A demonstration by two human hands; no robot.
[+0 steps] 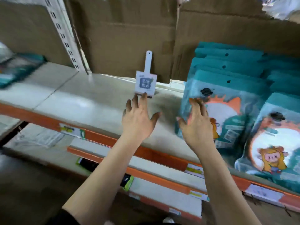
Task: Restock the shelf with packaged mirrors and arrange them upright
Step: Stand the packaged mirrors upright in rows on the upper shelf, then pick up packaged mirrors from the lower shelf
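Directly before the spread right hand (196, 124) stand the packaged mirrors (227, 75), the left hand (138, 118) spread beside it.

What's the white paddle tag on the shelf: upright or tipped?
Upright: the white paddle tag stands on its base, handle pointing up, on the shelf.

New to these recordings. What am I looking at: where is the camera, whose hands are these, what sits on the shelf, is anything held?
No machine: a person works bare-handed, and the one picture comes from a camera on their head, looking down at a shelf. The left hand and right hand are open, holding nothing. The left reaches toward a small white paddle-shaped tag; the right is at the teal mirror packages standing upright on the right. Blur hides whether either touches.
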